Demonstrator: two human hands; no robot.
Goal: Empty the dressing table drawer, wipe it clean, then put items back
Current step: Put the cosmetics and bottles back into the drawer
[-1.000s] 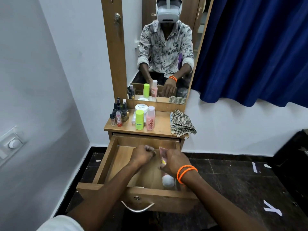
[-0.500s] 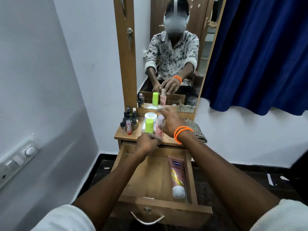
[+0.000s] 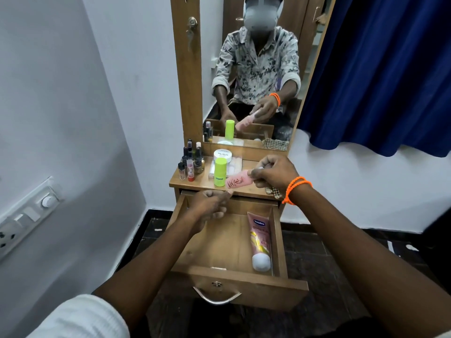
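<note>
The right hand (image 3: 273,174) pinches the pink bottle (image 3: 238,182) by its cap end, tilted above the drawer (image 3: 227,242), left hand (image 3: 210,206) loosely curled and empty below it; such a thin grip could let it slip onto the worktop (image 3: 251,191).

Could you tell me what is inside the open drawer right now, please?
A pink lotion tube with a white cap lies along the right wall of the drawer. The left hand and forearm cover part of the back left floor, so anything there is hidden.
</note>
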